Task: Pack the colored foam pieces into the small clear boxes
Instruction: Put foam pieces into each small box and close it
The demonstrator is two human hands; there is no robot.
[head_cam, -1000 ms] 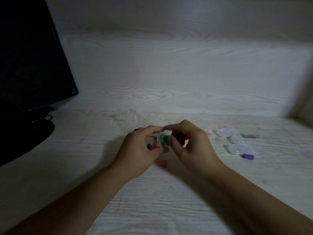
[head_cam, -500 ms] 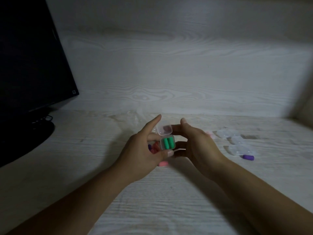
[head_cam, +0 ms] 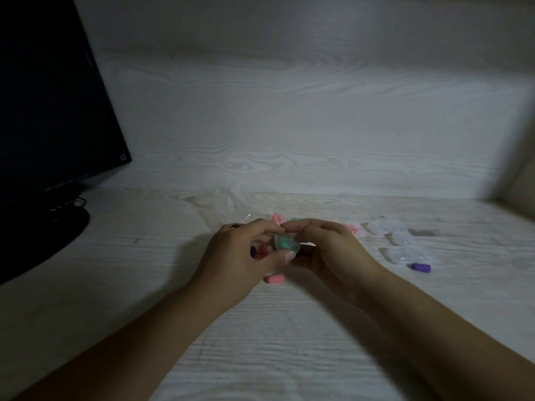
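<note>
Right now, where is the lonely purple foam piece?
In the head view the purple foam piece lies on the desk at the right, just in front of the clear boxes and well to the right of the right hand.

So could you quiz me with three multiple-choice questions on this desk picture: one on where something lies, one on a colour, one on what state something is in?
1. Where does the loose purple foam piece lie?
A. right of both hands, by the empty clear boxes
B. beside the monitor
C. on the person's forearm

2. What colour is the foam inside the small clear box being held?
A. purple
B. green
C. yellow

3. How is that box held?
A. lying alone on the desk
B. by one hand only
C. between the left hand and right hand

Answers: 1 A, it sits on the desk near the clear boxes; 2 B, green shows through the plastic; 3 C, fingers of both hands close around it.
</note>
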